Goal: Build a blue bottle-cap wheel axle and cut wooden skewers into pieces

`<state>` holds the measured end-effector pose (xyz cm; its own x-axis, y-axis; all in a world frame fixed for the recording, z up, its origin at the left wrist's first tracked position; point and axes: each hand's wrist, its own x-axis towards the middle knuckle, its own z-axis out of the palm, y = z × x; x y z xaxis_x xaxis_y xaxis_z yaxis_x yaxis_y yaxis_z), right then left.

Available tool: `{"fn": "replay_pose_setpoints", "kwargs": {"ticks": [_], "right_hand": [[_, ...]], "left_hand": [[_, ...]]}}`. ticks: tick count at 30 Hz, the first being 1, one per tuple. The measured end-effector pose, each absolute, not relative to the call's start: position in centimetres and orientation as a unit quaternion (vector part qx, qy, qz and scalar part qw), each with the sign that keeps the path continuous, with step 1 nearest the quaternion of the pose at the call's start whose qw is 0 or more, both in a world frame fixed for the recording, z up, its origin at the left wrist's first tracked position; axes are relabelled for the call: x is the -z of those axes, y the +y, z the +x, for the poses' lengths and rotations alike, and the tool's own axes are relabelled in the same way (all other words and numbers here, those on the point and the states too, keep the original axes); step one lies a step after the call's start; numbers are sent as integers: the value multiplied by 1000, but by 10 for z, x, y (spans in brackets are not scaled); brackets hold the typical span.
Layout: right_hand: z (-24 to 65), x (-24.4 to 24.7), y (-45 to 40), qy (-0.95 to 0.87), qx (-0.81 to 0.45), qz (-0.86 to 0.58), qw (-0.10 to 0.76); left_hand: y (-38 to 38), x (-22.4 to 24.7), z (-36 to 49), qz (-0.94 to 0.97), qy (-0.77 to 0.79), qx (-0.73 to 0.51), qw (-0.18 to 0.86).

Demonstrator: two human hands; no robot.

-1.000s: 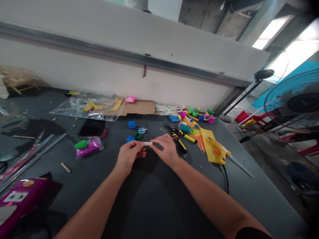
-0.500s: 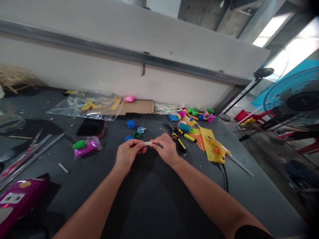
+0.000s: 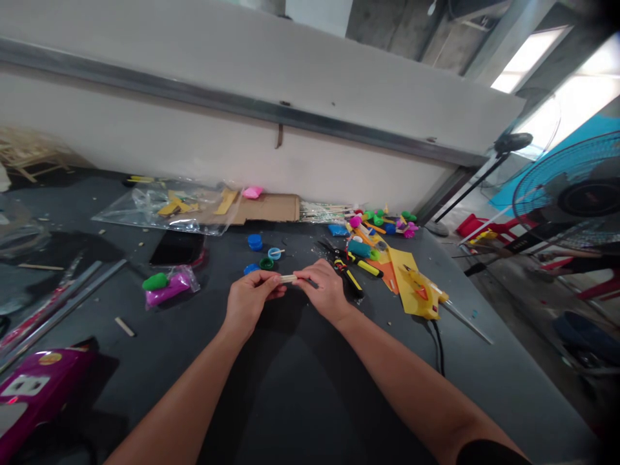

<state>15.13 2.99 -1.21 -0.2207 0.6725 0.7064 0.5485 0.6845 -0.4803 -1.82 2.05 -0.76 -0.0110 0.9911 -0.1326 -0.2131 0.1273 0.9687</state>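
Note:
Between my two hands, just above the dark table, is a short bundle of pale wooden sticks (image 3: 287, 279). My left hand (image 3: 249, 294) pinches its left end between thumb and fingers. The right end is pinched by my right hand (image 3: 323, 289). Fingers cover both ends, so I cannot tell how many sticks there are. Just beyond my left fingertips stand a green cap (image 3: 266, 263), a light blue cap (image 3: 274, 254) with a small stick across it, and blue caps (image 3: 254, 242). Black-and-yellow pliers (image 3: 349, 276) lie right of my right hand.
A yellow glue gun (image 3: 421, 294) lies on yellow paper at the right, its cord trailing forward. At the left are a purple power strip (image 3: 41, 391), a phone (image 3: 177, 248), and a bag of purple clay (image 3: 169, 289). Cardboard (image 3: 271, 208) and a plastic bag (image 3: 145, 210) lie along the wall.

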Motion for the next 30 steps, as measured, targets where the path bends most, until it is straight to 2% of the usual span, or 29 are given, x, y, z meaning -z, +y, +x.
{"fn": "replay_pose_setpoints", "kwargs": {"ticks": [3, 9, 14, 24, 30], "right_hand": [[152, 11, 30, -773, -68, -401, 486], [152, 9, 30, -760, -75, -404, 504], [152, 11, 31, -754, -87, -397, 516], [150, 9, 29, -747, -101, -403, 519], [150, 8, 30, -745, -109, -414, 511]], "left_hand": [[20, 8, -19, 479, 498, -517, 505], [18, 11, -24, 672, 531, -459, 236], [18, 15, -26, 719, 497, -464, 144], [15, 14, -26, 727, 483, -474, 112], [19, 12, -23, 693, 512, -473, 186]]}}
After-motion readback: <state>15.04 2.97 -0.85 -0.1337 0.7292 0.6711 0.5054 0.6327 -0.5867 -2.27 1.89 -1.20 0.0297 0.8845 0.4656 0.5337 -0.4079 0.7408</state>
